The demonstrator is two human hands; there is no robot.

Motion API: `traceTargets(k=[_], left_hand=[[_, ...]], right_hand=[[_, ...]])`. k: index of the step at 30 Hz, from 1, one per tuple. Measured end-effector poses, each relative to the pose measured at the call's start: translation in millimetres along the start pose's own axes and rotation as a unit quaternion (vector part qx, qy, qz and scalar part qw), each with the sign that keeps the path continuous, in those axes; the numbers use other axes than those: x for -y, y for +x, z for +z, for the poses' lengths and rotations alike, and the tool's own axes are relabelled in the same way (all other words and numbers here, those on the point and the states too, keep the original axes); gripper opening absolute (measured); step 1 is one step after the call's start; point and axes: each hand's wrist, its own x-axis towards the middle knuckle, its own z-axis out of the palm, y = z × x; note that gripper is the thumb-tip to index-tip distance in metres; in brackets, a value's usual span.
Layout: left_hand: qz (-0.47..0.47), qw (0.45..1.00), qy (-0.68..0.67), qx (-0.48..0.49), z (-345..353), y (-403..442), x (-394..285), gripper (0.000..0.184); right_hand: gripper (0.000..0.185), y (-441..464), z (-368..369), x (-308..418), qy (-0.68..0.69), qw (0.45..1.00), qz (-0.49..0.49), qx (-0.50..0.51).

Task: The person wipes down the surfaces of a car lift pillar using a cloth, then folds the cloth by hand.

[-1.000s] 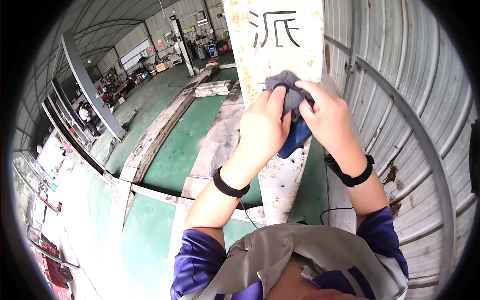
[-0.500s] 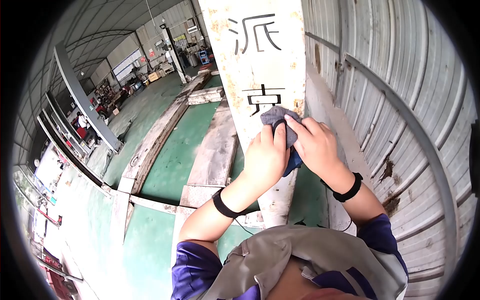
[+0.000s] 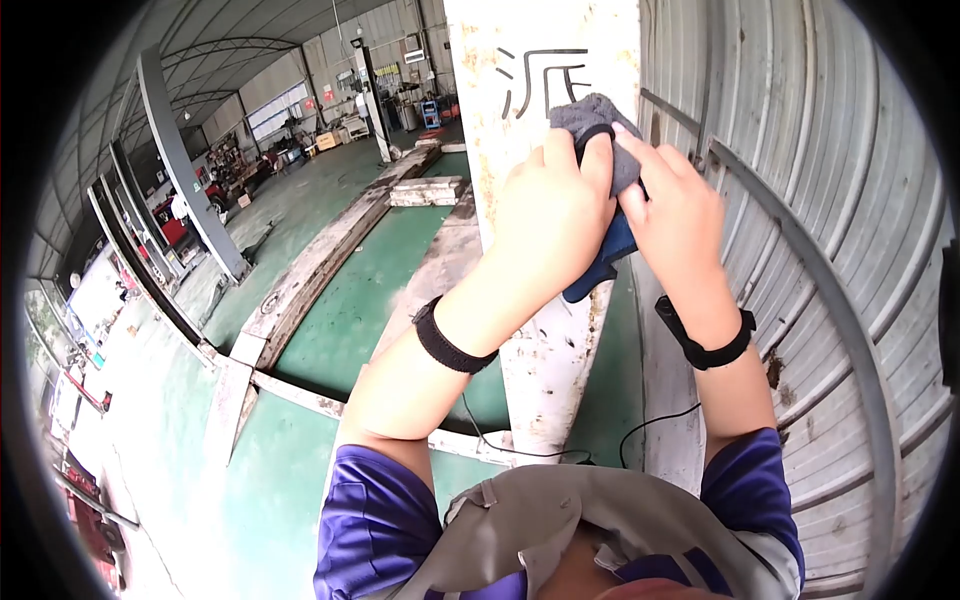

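Note:
A grey cloth [image 3: 588,110] with a dark blue lower part is bunched against a white, rust-spotted post [image 3: 490,140] bearing black painted characters. My left hand [image 3: 555,215] is closed on the cloth from the left. From the right, my right hand [image 3: 675,210] grips the same cloth, its fingers close to the left ones. Some of the cloth is hidden behind my fingers. It covers part of the upper character, and my hands and the cloth hide the lower one. Both wrists wear black bands.
A ribbed metal wall [image 3: 790,180] with a curved rail [image 3: 800,240] runs close on the right. Left of the post, long lift runways [image 3: 310,270] lie on the green floor [image 3: 340,300]. A thin black cable [image 3: 650,420] hangs near my body. Grey columns [image 3: 185,160] stand farther left.
My two hands have moved up the post with the cloth, from the lower character to the upper one. My arms are stretched farther out, and the view has shifted slightly.

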Motion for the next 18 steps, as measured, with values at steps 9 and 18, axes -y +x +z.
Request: traceTargets(k=[9, 18], left_hand=[[-0.042, 0.973, -0.151, 0.168, 21.7, -151.7, 0.2, 0.06], [-0.167, 0.939, -0.214, 0.212, -52.3, -253.7, 22.2, 0.052]], right_hand=[[0.05, -141.7, 21.7, 13.8, 0.089, 0.98, 0.038, 0.172], [0.012, -103.7, -124.1, -34.3, 0.675, 0.427, -0.177, 0.575]])
